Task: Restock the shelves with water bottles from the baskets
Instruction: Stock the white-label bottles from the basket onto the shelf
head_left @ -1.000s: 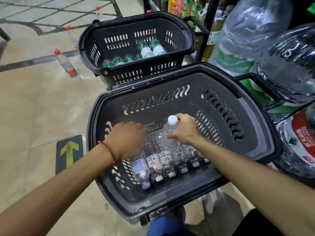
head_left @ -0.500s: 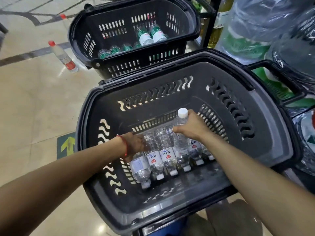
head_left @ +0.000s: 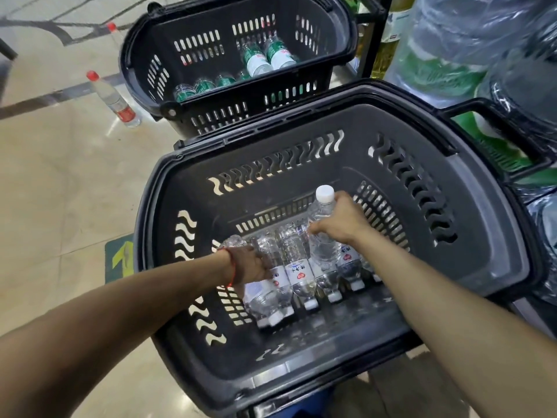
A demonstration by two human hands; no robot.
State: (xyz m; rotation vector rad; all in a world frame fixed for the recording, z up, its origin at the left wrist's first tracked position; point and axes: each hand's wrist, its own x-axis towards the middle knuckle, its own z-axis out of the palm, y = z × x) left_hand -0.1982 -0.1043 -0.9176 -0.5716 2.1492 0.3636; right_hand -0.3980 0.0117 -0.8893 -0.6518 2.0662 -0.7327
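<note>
Your right hand (head_left: 340,220): fingers curled round white-capped bottle (head_left: 323,212), cap up. Your left hand (head_left: 251,263): fingers wrapped round lying bottle (head_left: 233,241) in grey basket (head_left: 467,282).

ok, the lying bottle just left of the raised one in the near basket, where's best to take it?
Probably the tapered shoulder just behind its white cap, coming from above. The bottle lies cap toward the camera, packed against neighbours on both sides; only the taper leaves finger room.
</note>
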